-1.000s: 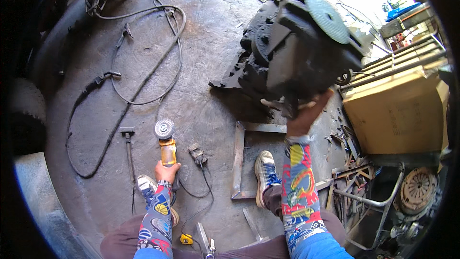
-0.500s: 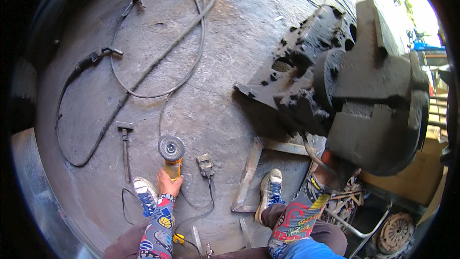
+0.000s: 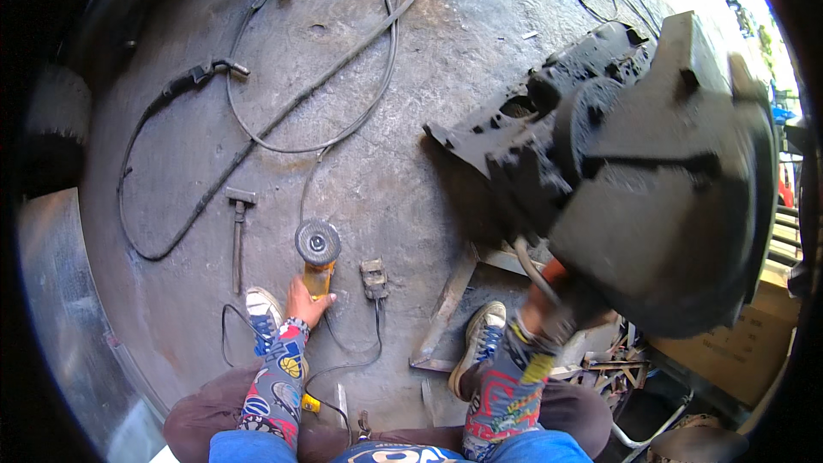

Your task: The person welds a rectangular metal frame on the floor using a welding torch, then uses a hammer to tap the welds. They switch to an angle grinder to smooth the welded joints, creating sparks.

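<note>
My left hand (image 3: 304, 301) is wrapped round the yellow body of an angle grinder (image 3: 319, 279), its grey disc (image 3: 317, 242) facing up on the concrete floor. At the right, my right hand (image 3: 538, 300) reaches against the underside of a large, sooty black metal body (image 3: 660, 231) that looks like a bench vise. That body hides the fingers, so their grip cannot be made out. A curved rod or hose (image 3: 536, 273) passes beside this hand. Just right of the grinder lies a socket box (image 3: 374, 279) with a black cord.
A hammer (image 3: 238, 240) lies left of the grinder. Beyond it, a welding torch (image 3: 199, 77) and its looped cable (image 3: 334, 60) spread over the floor. An angle-iron frame (image 3: 446, 313) surrounds my right shoe (image 3: 484, 339). Metal sheet (image 3: 69, 274) stands at the left, a cardboard box (image 3: 729, 343) at the right.
The whole view has shifted, and the black metal body fills more of it. My left hand keeps hold of the grinder. My right hand stays by the black body's underside.
</note>
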A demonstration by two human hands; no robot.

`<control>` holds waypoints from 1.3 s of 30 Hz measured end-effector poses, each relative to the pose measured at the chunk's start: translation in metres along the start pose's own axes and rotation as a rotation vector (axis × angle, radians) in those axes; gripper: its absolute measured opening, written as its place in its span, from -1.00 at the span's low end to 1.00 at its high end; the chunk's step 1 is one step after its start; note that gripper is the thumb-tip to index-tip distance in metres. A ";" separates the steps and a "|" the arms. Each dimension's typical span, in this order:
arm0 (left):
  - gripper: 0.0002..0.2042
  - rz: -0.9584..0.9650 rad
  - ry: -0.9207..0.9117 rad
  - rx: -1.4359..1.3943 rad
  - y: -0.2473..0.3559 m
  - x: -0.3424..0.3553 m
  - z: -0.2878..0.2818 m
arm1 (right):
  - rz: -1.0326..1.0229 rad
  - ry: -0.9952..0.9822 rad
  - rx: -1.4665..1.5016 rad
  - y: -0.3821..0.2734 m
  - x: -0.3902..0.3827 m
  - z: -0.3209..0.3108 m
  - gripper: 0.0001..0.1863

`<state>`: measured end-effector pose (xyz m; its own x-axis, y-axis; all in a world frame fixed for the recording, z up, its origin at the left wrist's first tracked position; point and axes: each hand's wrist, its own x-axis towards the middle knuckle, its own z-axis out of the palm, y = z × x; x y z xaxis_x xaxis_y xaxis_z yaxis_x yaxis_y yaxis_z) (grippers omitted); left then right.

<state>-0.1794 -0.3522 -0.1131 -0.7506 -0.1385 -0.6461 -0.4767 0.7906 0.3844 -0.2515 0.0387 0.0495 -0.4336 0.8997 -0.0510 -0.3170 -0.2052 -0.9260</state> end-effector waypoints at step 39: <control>-0.55 0.743 0.887 -0.722 0.270 0.094 -0.192 | 0.467 -1.338 -0.565 -0.063 0.027 0.144 -0.27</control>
<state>-0.4671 -0.2664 0.0566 -0.8410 -0.3703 0.3944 0.2394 0.3990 0.8851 -0.3645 0.0208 0.1607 -0.9192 -0.2641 -0.2920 0.2793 0.0854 -0.9564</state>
